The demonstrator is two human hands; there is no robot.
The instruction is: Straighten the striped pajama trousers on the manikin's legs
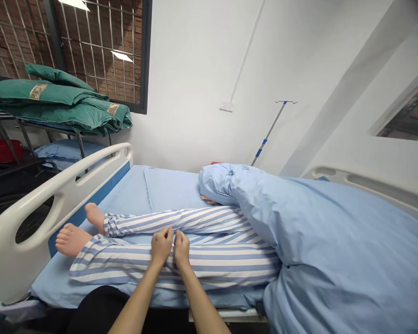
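Observation:
My left hand point(162, 246) is curled into a loose fist over the nearer leg of the blue-and-white striped trousers point(226, 260). Close beside it, my right hand point(181, 248) is also curled closed, and no object shows in either hand. The stripes run straight around both hands, with no visible pull on the cloth. Whether my hands touch the trousers I cannot tell. The trousers are on a figure lying on the bed, its bare feet point(73, 239) at the left. A bunched light blue quilt point(320, 232) hides its upper body; part of a hand point(209, 200) shows under the quilt's edge.
A white bed end board point(55, 190) stands at the left and another point(379, 188) at the right. Behind the bed is an IV pole point(270, 134) by the wall. Folded green quilts point(66, 102) lie on a rack under the barred window point(101, 46).

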